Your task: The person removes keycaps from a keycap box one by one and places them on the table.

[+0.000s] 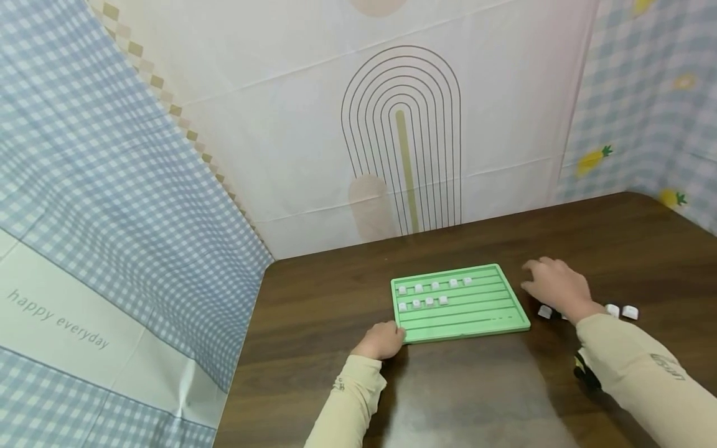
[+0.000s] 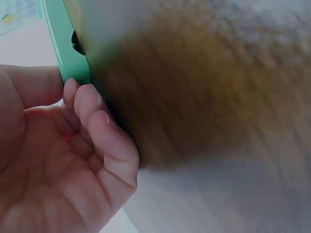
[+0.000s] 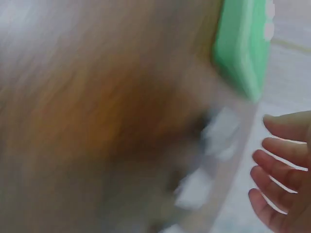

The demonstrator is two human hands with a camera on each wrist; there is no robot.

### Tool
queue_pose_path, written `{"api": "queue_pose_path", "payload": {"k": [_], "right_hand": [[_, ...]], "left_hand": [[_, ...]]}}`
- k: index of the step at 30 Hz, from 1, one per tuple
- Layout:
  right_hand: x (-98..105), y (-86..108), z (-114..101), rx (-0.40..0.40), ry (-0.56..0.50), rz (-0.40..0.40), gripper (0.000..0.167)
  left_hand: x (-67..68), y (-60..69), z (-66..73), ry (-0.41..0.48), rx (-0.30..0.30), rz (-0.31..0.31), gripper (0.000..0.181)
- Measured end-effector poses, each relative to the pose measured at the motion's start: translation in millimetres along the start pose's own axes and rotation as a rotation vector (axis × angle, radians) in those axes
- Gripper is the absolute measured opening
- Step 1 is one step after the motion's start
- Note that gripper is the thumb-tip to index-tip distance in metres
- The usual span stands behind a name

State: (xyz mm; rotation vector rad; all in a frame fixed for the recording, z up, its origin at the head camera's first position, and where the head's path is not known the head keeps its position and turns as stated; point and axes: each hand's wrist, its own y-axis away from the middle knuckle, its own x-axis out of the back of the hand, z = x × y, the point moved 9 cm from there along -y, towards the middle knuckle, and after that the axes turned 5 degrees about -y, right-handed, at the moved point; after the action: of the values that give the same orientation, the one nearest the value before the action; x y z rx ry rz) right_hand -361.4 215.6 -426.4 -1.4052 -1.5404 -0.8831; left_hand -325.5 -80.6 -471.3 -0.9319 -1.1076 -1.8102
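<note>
A green ridged board (image 1: 459, 317) lies on the table, with several small white keycap-like pieces (image 1: 435, 285) in its two upper rows. At the board's near left corner my left hand (image 1: 382, 340) grips the edge; the left wrist view has the thumb and curled fingers of the hand (image 2: 77, 145) pinching the green corner (image 2: 73, 65). To the right of the board my right hand (image 1: 557, 287) is over the table near loose white pieces (image 1: 545, 312). In the right wrist view its spread fingers (image 3: 274, 170) hold nothing, beside blurred white pieces (image 3: 194, 189).
More white pieces (image 1: 630, 312) lie to the right, by the right wrist. A small black object (image 1: 585, 372) is partly hidden under the right sleeve. Behind the brown table (image 1: 313, 292) hangs a white patterned cloth (image 1: 302, 155), with a blue checked one (image 1: 140, 186) at the left.
</note>
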Motion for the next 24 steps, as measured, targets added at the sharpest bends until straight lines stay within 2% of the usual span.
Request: {"api": "queue_pose_path", "payload": {"k": [4,8,10,16,20,24], "right_hand": [[-6,-10.3,-48,0.116,-0.005,0.036,0.034],[-30,-17.5,-93,0.237,-0.029,0.023,0.025],[-43,-20.1,-108,0.269,-0.028,0.008,0.023],[-68,-23.0,-127,0.268,0.033,-0.012,0.019],[-72,-24.5,-131,0.284,0.088,0.015,0.012],[-71,-24.6,-134,0.289,0.096,0.043,0.01]], "left_hand": [[0.8,-0.5,-1.7,0.005,0.007,-0.004,0.038],[-0.3,-0.7,-1.9,0.017,0.01,-0.013,0.037],[-0.9,-0.8,-1.0,0.02,0.008,-0.016,0.037],[-3.9,-2.3,1.8,0.004,-0.001,-0.015,0.036],[-3.7,-3.2,1.1,-0.005,0.006,-0.014,0.036],[-2.7,-3.5,-0.9,-0.009,0.013,-0.016,0.037]]}}
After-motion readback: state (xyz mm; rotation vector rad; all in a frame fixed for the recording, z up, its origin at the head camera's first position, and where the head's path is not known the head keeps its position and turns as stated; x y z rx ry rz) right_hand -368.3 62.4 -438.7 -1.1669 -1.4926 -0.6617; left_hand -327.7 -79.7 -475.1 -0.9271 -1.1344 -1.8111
